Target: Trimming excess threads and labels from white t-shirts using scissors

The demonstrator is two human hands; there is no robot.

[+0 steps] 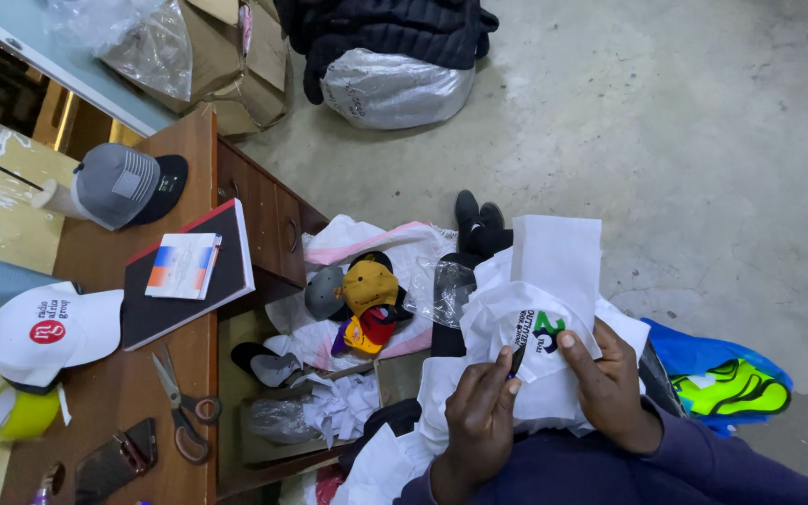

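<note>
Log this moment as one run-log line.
left hand: grips white cap | right hand: thumb on cap's printed logo | nearby: scissors on wooden desk, caps pile on floor

- Both hands are up in front of the body, close together, low in the view.
- The left hand (pixel 481 413) has its back to the camera; its fingers point upward and curl slightly, with thumb and forefinger pinched together at the tips.
- The right hand (pixel 610 385) sits just beside it, a little higher, its fingers bent inward and the thumb stretched toward the left hand.
- Both wrists run down into dark blue sleeves; the right forearm angles in from the lower right.
</note>
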